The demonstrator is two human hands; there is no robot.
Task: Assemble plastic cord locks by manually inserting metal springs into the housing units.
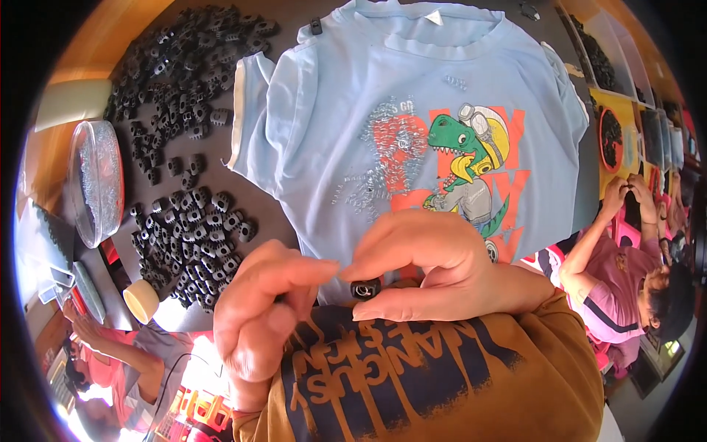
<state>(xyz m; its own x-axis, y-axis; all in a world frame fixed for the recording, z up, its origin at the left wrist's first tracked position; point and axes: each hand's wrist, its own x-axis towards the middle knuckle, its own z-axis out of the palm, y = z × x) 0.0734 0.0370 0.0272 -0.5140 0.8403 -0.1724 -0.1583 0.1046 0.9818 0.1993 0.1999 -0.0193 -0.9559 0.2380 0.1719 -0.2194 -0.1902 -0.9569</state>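
Observation:
My right hand (pixel 442 269) pinches a small black plastic piece (pixel 364 289) between thumb and fingers; a pale curl, like a wire spring, shows in its end. Close beside it, my left hand (pixel 269 309) has its fingers curled together; a dark bit shows between them, too hidden to name. Both hands are just past the near edge of a light blue T-shirt (pixel 324 147) with a cartoon dinosaur print. Many tiny metal springs (pixel 394 140) lie scattered on the shirt's front. To the left sits a near pile of black plastic pieces (pixel 193 236).
A larger heap of black pieces (pixel 184 74) covers the far left of the dark tabletop (pixel 283 228). A clear tub of springs (pixel 99 184) stands at the left edge, with a yellow cup-like object (pixel 141 300) nearer. Co-workers sit at right (pixel 618 287) and lower left (pixel 110 368).

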